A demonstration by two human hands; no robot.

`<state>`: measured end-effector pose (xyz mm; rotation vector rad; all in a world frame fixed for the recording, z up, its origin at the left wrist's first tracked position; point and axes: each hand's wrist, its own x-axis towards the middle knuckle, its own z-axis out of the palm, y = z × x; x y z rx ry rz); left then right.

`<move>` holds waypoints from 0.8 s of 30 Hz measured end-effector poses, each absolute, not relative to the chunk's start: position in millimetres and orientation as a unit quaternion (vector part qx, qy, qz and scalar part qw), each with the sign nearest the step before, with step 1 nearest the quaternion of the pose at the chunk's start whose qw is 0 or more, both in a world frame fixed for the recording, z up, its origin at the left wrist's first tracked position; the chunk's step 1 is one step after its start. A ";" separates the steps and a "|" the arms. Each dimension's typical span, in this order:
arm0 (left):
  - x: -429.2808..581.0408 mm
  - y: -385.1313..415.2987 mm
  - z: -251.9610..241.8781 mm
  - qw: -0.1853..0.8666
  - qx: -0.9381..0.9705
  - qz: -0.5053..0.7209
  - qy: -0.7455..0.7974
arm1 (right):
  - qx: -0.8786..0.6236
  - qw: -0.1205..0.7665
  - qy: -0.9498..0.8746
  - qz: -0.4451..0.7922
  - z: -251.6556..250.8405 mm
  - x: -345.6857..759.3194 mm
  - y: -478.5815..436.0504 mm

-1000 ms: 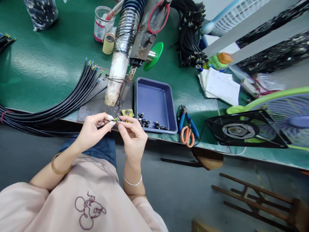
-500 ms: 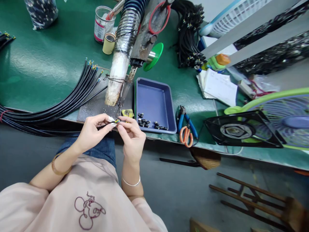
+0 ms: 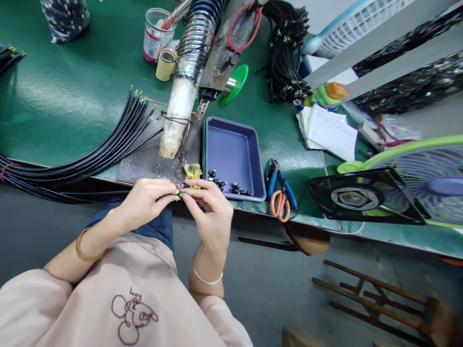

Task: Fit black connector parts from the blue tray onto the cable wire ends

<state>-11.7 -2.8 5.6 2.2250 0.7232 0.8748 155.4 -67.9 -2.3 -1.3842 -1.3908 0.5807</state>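
My left hand (image 3: pixel 150 202) is closed in a pinch on the end of a black cable, above the front edge of the green table. Facing it, my right hand (image 3: pixel 210 207) pinches the coloured wires (image 3: pixel 182 193) at that cable end. The fingertips of both hands almost meet, and they hide most of the wire ends. Just behind them lie a yellow sponge-like piece (image 3: pixel 193 171) and a dark plate (image 3: pixel 144 159) with small solder bits. A bundle of black cables (image 3: pixel 97 161) with stripped, coloured ends rests to the left.
A soldering iron (image 3: pixel 195 123) and a white-wrapped duct (image 3: pixel 175 115) come down over the plate. To the right are a blue tray (image 3: pixel 231 149) with small black connectors, blue-handled cutters (image 3: pixel 284 185), orange-handled scissors (image 3: pixel 279 205) and a fan (image 3: pixel 434 185). Cups stand behind.
Both hands have shifted to the right and slightly nearer the body. My right hand has turned a little, and the coloured wires now show between the fingertips.
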 end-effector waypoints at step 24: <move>-10.3 -2.6 4.5 0.736 0.408 0.400 0.362 | -0.580 0.562 -0.587 0.062 -6.1 138.7 -66.7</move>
